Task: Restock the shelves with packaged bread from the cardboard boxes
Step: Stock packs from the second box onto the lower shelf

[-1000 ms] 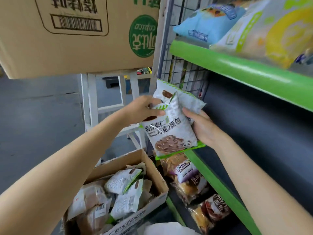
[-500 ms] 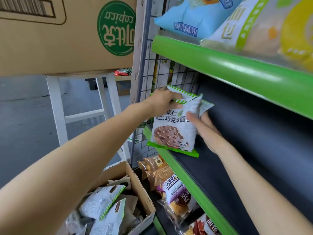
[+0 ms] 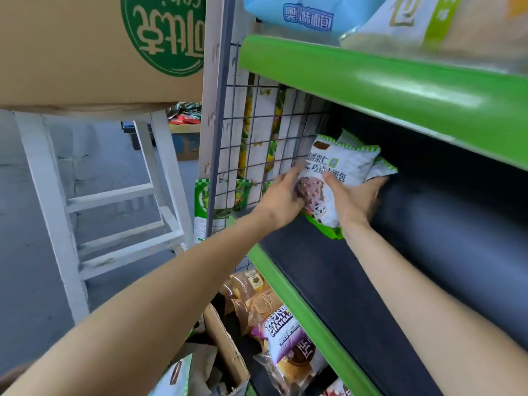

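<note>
Reaching into the middle shelf [image 3: 357, 295], both bare arms stretch toward its left end, beside the wire grid side panel [image 3: 257, 132]. The left hand [image 3: 281, 195] is curled against the left edge of a white bread packet [image 3: 337, 172], fingers bent around it. The right hand [image 3: 354, 201] cups the same packet from below and from the right, thumb laid across its front. The packet stands almost upright on the dark shelf surface, its green bottom seam just inside the green front lip. A second packet [image 3: 381, 168] with the same green-striped edge peeks out behind it, touching it.

Printed on the held packet are Chinese characters ending in 巧克力面包, a picture of a nut-studded chocolate bun, and a small panda. Above, a blue packet [image 3: 303, 12] on the upper shelf [image 3: 385, 90] bears upside-down characters reading 奥味面包. A cardboard box [image 3: 85, 52] on the white stand [image 3: 57, 210] carries a green round logo, inverted. Down below, a purple-and-white packet [image 3: 283, 332] reads MANBAO, beside an open cardboard box [image 3: 225, 347] holding more packets.
</note>
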`<state>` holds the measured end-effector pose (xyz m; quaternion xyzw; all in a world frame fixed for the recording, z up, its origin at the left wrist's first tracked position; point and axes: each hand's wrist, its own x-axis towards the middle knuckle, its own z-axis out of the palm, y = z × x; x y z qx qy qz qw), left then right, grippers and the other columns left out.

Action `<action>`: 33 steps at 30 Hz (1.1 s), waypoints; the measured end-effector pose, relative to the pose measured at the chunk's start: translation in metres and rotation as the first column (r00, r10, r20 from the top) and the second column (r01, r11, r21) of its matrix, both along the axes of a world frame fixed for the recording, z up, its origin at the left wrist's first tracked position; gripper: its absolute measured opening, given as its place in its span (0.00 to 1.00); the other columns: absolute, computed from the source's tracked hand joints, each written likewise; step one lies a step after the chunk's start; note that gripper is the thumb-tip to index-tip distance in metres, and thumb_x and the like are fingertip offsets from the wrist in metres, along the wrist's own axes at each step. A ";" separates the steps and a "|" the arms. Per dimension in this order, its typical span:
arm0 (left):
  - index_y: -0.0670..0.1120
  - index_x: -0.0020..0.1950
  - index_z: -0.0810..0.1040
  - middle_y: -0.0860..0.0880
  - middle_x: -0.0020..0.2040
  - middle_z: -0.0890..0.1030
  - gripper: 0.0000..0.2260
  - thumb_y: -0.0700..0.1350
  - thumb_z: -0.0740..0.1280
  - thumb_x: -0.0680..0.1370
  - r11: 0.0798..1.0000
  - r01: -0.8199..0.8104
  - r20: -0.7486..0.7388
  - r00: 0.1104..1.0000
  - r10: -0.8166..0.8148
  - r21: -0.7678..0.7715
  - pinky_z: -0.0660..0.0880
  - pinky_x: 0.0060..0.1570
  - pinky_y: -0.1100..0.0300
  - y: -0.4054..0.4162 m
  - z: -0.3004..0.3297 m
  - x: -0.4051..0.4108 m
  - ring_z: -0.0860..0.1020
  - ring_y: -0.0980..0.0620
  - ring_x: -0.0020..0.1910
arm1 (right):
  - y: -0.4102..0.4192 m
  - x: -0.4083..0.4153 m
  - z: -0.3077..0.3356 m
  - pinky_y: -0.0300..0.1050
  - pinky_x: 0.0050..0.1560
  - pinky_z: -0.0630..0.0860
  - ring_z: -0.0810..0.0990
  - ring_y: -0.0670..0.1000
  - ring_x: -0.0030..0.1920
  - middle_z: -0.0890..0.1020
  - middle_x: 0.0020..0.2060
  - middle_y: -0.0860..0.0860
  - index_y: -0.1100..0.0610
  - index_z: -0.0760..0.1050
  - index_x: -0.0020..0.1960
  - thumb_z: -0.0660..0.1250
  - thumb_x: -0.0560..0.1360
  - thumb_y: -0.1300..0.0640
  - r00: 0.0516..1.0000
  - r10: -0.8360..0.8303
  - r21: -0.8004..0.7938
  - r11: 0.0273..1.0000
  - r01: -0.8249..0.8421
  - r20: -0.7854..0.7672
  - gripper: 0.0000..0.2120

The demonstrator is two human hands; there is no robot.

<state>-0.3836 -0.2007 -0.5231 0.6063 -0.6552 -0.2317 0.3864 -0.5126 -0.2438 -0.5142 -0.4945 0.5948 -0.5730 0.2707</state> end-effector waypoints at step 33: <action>0.43 0.54 0.77 0.44 0.48 0.82 0.08 0.38 0.61 0.77 0.967 -0.253 -0.040 0.967 0.252 -0.024 0.74 0.46 0.59 0.052 0.007 0.005 0.80 0.44 0.48 | 0.056 0.013 -0.007 0.45 0.52 0.74 0.78 0.55 0.54 0.78 0.48 0.53 0.61 0.73 0.57 0.69 0.72 0.60 0.868 0.438 0.220 0.894 -0.391 -0.234 0.15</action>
